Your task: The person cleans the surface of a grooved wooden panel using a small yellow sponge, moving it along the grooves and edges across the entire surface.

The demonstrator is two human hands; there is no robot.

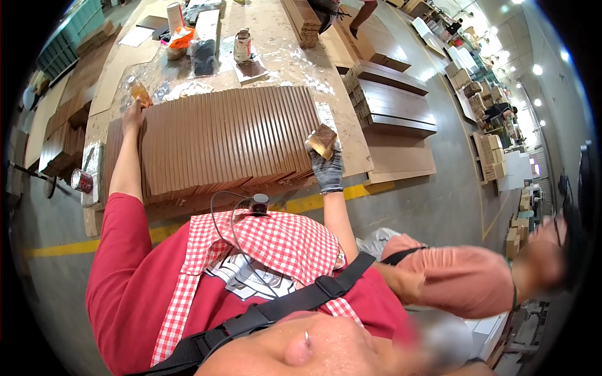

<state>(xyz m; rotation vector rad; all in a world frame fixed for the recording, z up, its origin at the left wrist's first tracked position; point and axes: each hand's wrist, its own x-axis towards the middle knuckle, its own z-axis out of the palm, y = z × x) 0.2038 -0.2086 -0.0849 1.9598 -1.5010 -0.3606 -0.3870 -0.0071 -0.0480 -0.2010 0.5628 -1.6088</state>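
Observation:
A long row of narrow brown boards [226, 138] stands packed side by side on the worktable [301, 72]. At the row's far left corner, my bare left hand [132, 117] has its fingers closed round the lower part of a small clear jar [140, 93] with amber contents. Past the row's right end is my right hand [327, 170], in a grey knitted glove. It grips a tan block with dark brown stains [323, 141], which looks like a sponge. The glove is close beside the last boards.
An open can [243, 47] stands on a stained board farther back, near an orange bag [182, 37]. Another can [81, 180] sits at the table's left edge. Stacked dark panels [398, 103] lie to the right. A person in a pink shirt [467, 279] is close on my right.

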